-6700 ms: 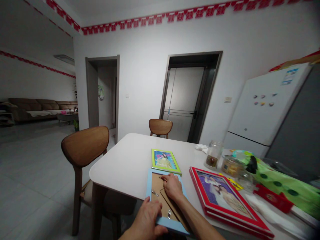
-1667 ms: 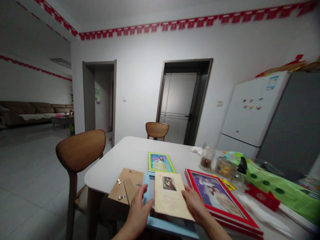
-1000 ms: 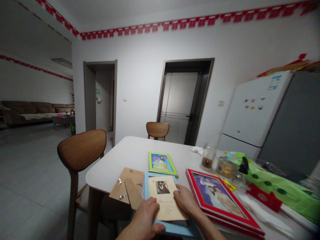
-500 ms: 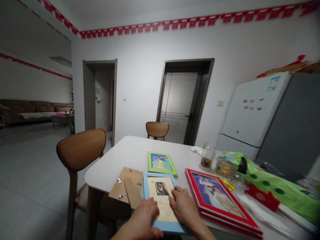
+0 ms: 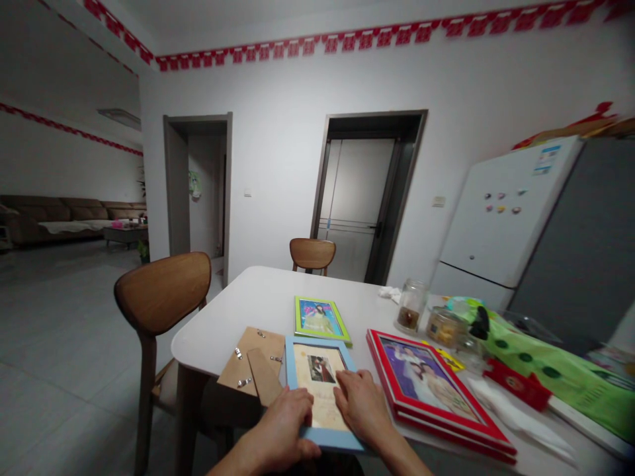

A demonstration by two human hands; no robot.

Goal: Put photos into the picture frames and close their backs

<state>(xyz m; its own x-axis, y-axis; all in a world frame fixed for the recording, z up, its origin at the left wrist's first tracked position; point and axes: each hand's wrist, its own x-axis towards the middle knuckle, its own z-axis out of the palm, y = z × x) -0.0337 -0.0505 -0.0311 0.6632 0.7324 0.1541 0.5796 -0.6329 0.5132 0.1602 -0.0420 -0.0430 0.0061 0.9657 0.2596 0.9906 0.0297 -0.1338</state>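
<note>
A light blue picture frame [image 5: 292, 373] lies face up at the table's near edge. Inside it is a cream sheet [image 5: 317, 406] with a small dark photo near its top. My left hand [image 5: 285, 423] grips the frame's lower left side, its fingertips curling onto the sheet. On the right side, my right hand [image 5: 364, 404] holds the frame, fingers bent over the rim and touching the sheet. To the left rests a brown backing board [image 5: 248, 350] with metal clips and a stand leg [image 5: 262, 377]. Part of the frame is hidden under my hands.
Beyond lies a green picture frame [image 5: 298, 324]. Stacked red picture frames [image 5: 385, 380] are close on the right. Past them stand a glass jar [image 5: 411, 307], a food container [image 5: 445, 327] and a green bag [image 5: 555, 370]. A wooden chair [image 5: 166, 291] is at the left.
The whole view has shifted slightly. Both hands stay on the blue picture frame, with almost no movement against it.
</note>
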